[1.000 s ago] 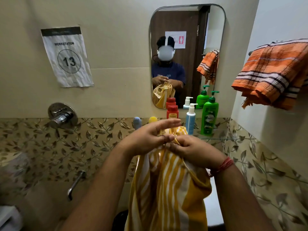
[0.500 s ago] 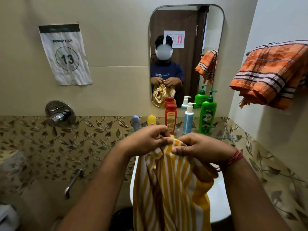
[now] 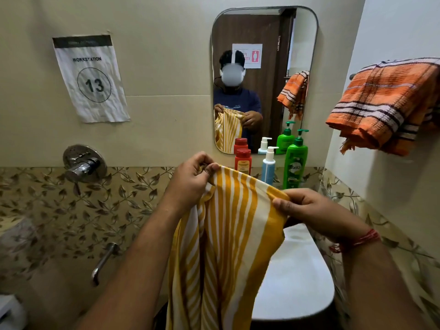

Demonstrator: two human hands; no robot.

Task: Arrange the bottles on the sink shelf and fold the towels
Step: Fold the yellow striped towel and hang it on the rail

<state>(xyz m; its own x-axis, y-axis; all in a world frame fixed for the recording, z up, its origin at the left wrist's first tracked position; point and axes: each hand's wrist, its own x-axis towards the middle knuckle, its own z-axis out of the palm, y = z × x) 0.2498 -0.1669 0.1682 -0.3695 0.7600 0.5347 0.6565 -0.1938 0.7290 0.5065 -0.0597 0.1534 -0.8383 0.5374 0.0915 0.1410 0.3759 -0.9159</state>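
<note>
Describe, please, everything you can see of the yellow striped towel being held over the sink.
The yellow striped towel is a thin woven-looking cloth with lengthwise yellow and white stripes. It hangs unfolded and loosely gathered, its top edge stretched between the left hand, which pinches one corner higher up, and the right hand, which grips the other lower down. The rest drapes down in soft folds in front of the white sink, running out of view at the bottom. Its reflection shows in the mirror.

"WORKSTATION" and the circled number "13" are printed on a paper sheet (image 3: 90, 78) taped to the wall. "Vatika" is read on the green pump bottle (image 3: 295, 166). The small print on the red bottle (image 3: 242, 163) cannot be read.
</note>
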